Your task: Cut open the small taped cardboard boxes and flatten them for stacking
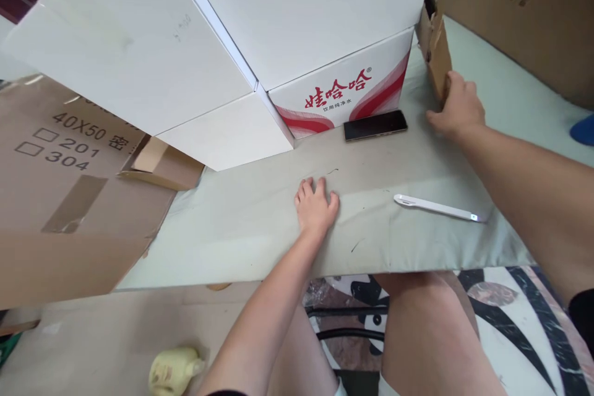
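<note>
My left hand (316,205) lies flat on the pale green cloth of the table (260,216), fingers spread, holding nothing. At the right, my right hand (459,105) is closed around the near end of a narrow brown cardboard piece (439,62), thumb on one side and fingers on the other. That piece stands beside the white cartons, its far end partly hidden. Between the hands a black phone (375,126) rests against a white carton with red lettering (343,90). Nearer to me is a slim white pen-shaped device (439,207) with a small lit end.
More white cartons (306,6) are stacked at the back. Large brown boxes stand at the left (60,198) and far right (533,18). Something blue (583,130) shows at the right edge. Below the table's front edge, a yellow bottle (172,371) is on the floor.
</note>
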`<state>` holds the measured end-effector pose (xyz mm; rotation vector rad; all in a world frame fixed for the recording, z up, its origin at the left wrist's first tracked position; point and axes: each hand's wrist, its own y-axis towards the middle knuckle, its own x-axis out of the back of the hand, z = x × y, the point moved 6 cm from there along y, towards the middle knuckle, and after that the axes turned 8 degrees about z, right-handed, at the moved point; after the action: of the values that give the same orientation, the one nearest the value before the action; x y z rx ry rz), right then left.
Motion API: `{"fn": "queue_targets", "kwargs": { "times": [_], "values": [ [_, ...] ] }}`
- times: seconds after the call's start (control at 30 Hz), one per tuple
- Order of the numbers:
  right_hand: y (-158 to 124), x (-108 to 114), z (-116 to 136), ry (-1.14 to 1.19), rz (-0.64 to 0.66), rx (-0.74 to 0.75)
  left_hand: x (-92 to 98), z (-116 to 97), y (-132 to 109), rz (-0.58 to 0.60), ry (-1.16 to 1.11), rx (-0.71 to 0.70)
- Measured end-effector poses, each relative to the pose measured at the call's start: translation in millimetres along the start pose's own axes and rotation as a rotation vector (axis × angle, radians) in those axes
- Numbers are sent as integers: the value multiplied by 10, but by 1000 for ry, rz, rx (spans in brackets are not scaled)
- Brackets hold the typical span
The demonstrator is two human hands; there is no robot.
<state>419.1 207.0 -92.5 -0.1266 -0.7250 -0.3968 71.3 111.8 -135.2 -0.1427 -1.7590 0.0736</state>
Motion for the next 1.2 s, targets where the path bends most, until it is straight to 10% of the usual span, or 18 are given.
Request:
{"fn": "queue_targets", "kwargs": {
  "times": [0.23,0.57,0.7,0.9,1.2],
  "values": [
    [-977,-167,34,-137,61,131,35,-15,-37,-26,-70,0],
    [-2431,-1473,855,-123,345,562,67,169,37,-61,-269,-21],
    [-2595,-2059,1343,-137,434,623,305,827,27,-94,-318,-50],
    [-3010,-2889,2017,-232,573,742,958,2432,-30,-205,-199,55],
    [-3168,-3034,2073,-373,511,734,2314,3754,359,-327,128,169]
  ]
}}
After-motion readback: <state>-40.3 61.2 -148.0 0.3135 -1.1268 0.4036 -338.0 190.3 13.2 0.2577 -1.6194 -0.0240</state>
